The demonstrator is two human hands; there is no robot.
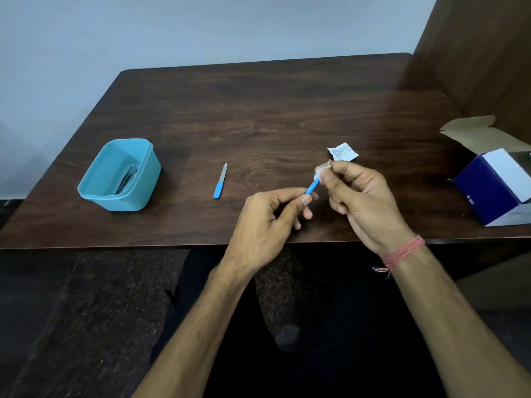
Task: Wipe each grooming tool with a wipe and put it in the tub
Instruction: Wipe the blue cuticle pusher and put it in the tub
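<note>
- left hand (pixel 267 222) pinches blue-handled tool (pixel 312 187); keep it steady.
- right hand (pixel 356 196) grasps wipe (pixel 321 171) round tip; draw along the whole length.

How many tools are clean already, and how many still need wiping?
Some dark tools already lie in the teal tub; how many is hard to tell. Right now the left hand pinches a blue-handled tool while the right hand rubs its other end with a wipe. One blue-handled nail file lies on the table, not yet wiped.
</note>
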